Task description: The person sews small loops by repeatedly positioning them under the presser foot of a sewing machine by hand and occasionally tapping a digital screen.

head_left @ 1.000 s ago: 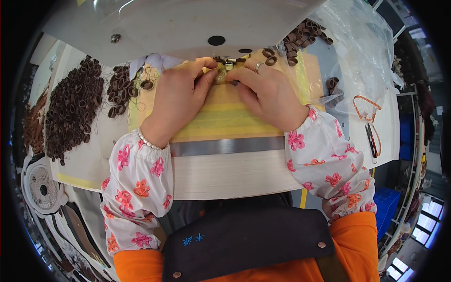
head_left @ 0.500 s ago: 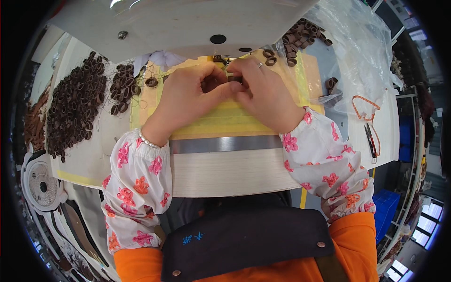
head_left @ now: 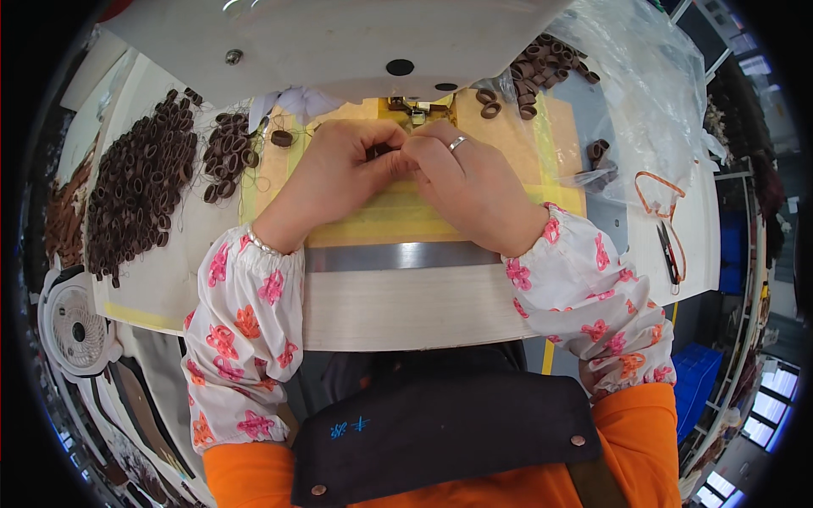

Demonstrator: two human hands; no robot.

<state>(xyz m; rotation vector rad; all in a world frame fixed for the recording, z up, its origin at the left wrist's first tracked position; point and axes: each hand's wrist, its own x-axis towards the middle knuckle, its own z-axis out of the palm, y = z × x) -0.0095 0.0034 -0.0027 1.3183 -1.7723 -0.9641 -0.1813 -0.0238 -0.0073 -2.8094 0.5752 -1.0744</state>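
Note:
Both hands are closed and meet at their fingertips just in front of the sewing machine's needle area (head_left: pixel 417 110). Between the thumb and fingers of my left hand (head_left: pixel 339 173) a bit of a dark brown loop (head_left: pixel 378 152) shows; most of it is hidden. My right hand (head_left: pixel 474 182), with a ring on one finger, pinches at the same spot, its fingertips curled out of sight against the left ones. Under them lies a yellow-taped work surface (head_left: pixel 389 224). A single brown loop (head_left: pixel 281 138) rests to the left of my left hand.
Brown loops with loose threads form a large heap (head_left: pixel 144 182) and a smaller one (head_left: pixel 227 157) at left. More loops (head_left: pixel 546 68) lie at far right beside clear plastic sheeting (head_left: pixel 652 76). Black snips (head_left: pixel 669 254) on an orange cord lie right. The white machine head (head_left: pixel 339 51) overhangs the work.
My hands have drawn slightly toward me and closer together, uncovering the metal presser area. The brown loop visible between them before is now mostly covered by fingers.

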